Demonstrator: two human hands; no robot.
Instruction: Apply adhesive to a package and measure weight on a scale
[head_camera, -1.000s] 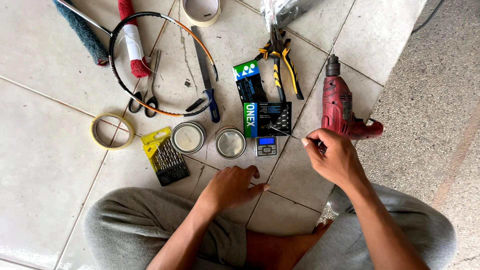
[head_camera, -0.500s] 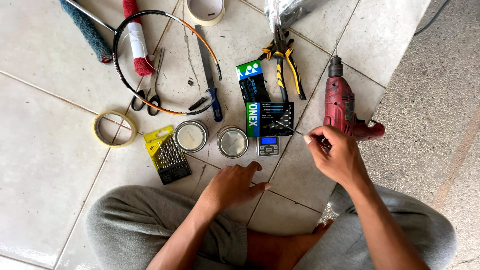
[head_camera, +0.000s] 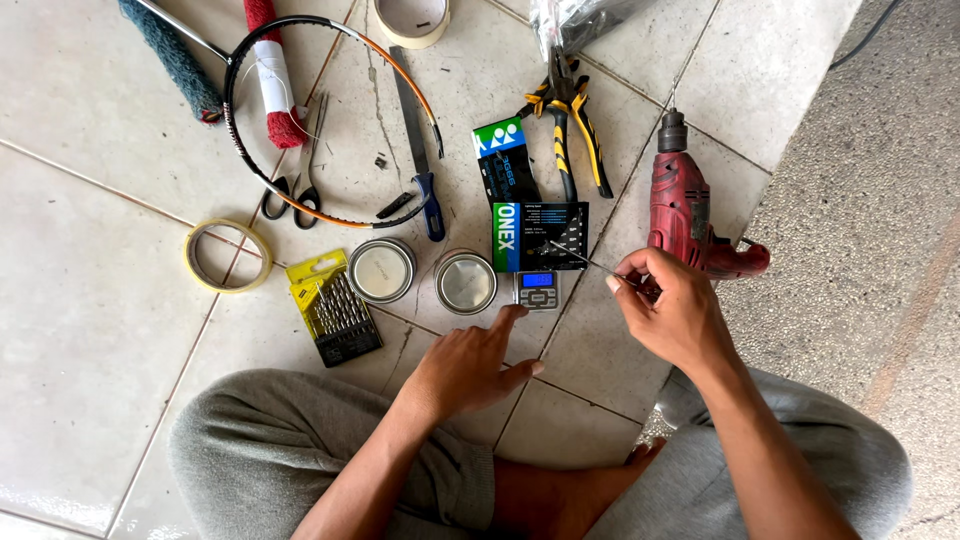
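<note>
I sit cross-legged on a tiled floor. My right hand (head_camera: 672, 315) pinches a thin metal pin or drill bit (head_camera: 585, 259), its tip pointing left over a small dark package (head_camera: 540, 235). My left hand (head_camera: 470, 365) rests flat on the tile, fingers spread, its index finger touching the lower edge of a small pocket scale (head_camera: 537, 289) with a lit blue display. A red power drill (head_camera: 685, 205) lies just behind my right hand.
Two round tin lids (head_camera: 381, 270) (head_camera: 466, 283) and a drill bit set (head_camera: 332, 307) lie left of the scale. Farther back are a racket frame (head_camera: 330, 212), scissors (head_camera: 298, 170), a file (head_camera: 415, 150), yellow pliers (head_camera: 570, 125), tape rolls (head_camera: 228, 256) and a plastic bag (head_camera: 585, 20).
My left hand has slid forward so its index finger reaches the scale. The right hand holds its place with the thin pin.
</note>
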